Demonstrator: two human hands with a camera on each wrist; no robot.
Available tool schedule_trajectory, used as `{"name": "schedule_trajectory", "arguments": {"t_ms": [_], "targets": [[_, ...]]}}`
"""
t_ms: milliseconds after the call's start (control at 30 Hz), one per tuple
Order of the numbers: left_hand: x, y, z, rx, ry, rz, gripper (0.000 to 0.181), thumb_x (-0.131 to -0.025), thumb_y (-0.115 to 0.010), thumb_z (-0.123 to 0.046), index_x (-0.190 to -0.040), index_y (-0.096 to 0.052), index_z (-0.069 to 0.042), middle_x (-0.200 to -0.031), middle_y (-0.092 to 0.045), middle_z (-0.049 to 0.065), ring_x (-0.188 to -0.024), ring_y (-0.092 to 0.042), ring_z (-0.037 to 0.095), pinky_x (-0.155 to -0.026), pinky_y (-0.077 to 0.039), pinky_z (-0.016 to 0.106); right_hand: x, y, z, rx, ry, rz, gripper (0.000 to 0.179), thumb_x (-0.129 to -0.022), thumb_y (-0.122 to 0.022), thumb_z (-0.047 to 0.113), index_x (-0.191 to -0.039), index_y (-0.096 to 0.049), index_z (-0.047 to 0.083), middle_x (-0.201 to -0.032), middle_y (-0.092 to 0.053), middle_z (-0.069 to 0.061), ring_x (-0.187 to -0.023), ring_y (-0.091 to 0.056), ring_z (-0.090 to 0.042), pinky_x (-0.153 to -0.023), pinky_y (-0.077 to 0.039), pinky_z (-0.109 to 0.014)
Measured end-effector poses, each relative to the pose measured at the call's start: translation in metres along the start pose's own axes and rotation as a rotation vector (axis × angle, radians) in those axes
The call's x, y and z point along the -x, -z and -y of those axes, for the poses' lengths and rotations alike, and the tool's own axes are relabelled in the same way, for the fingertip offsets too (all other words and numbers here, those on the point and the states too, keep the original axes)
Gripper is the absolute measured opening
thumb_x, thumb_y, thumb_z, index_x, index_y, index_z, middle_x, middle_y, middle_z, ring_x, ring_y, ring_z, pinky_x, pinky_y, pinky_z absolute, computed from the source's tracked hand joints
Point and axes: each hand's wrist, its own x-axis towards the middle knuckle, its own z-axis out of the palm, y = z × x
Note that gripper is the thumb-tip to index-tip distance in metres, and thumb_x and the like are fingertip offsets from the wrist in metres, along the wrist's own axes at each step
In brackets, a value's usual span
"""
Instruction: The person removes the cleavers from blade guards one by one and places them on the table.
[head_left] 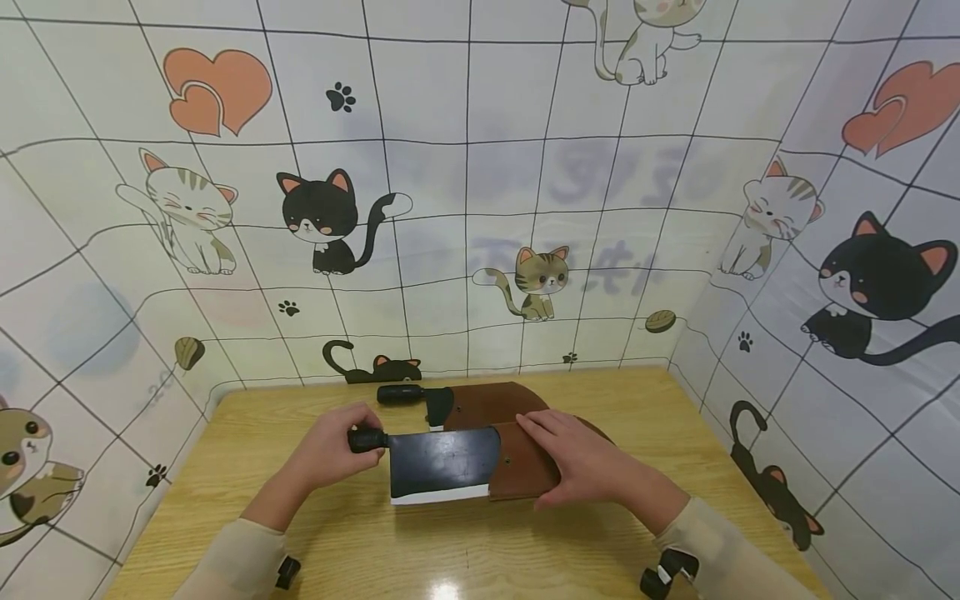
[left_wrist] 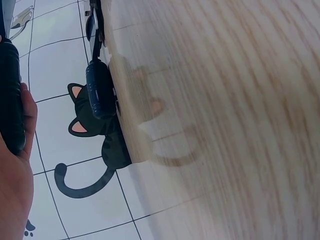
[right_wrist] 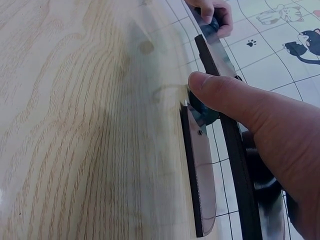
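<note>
The left hand (head_left: 330,450) is grasping the black handle (head_left: 365,440) of a cleaver (head_left: 446,462), its fingers curling round the grip. The right hand (head_left: 581,458) is clasping a brown sheath (head_left: 521,479), its fingers reaching over the upper edge while its thumb is pressing near the lower one; in the right wrist view the thumb is lying across the sheath's dark edge.

Between the two hands the cleaver is stretching sideways, its far end sitting inside the sheath and most of its dark blade showing bare, with a pale strip running along the lower edge. Cleaver and sheath are being held up off the surface (head_left: 420,550), and a faint shadow is falling beneath them.

Just behind, a second knife (head_left: 400,395) is lying on the surface, its black handle pointing toward the person's left and its blade going into another brown sheath (head_left: 491,403), which the right hand and the held pair are partly hiding in the head view.

Beige sleeves (head_left: 240,558) are covering both forearms, with black devices (head_left: 670,573) showing at the wrists. Beyond the wood-grained surface, a white wall covering (head_left: 468,192) is rising, carrying dark grid lines, cartoon cats, paw prints and orange hearts.
</note>
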Motion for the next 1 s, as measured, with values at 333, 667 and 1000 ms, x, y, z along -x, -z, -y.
{"name": "schedule_trajectory", "arguments": {"t_ms": [333,667,1000], "targets": [[0.0,0.0,0.003,-0.003,-0.013,0.004,0.034,-0.082,-0.093,-0.022,-0.102,-0.069,-0.035,-0.097,-0.065,-0.018,-0.081,-0.061,0.007,-0.07,-0.055,0.031,0.001,0.0,-0.001,-0.001,0.008,-0.009,0.132,-0.074,-0.098,0.066,-0.173,-0.034,0.008,-0.171,-0.042,-0.011,-0.157,-0.041,-0.036,-0.123,-0.039,-0.061],[0.001,0.001,0.006,0.011,-0.016,0.002,0.034,-0.082,-0.093,-0.021,-0.102,-0.07,-0.035,-0.096,-0.065,-0.017,-0.082,-0.062,0.008,-0.07,-0.056,0.031,0.003,-0.003,-0.006,0.021,0.014,-0.013,0.133,-0.073,-0.097,0.068,-0.174,-0.032,0.011,-0.171,-0.042,-0.01,-0.156,-0.041,-0.036,-0.122,-0.04,-0.061],[0.002,0.002,0.011,0.071,0.01,0.025,0.036,-0.081,-0.095,-0.018,-0.102,-0.071,-0.036,-0.098,-0.067,-0.015,-0.083,-0.064,0.012,-0.071,-0.056,0.032,0.006,-0.001,-0.008,0.022,0.002,-0.004,0.132,-0.073,-0.097,0.068,-0.173,-0.034,0.009,-0.171,-0.042,-0.011,-0.156,-0.041,-0.038,-0.123,-0.037,-0.062]]}}
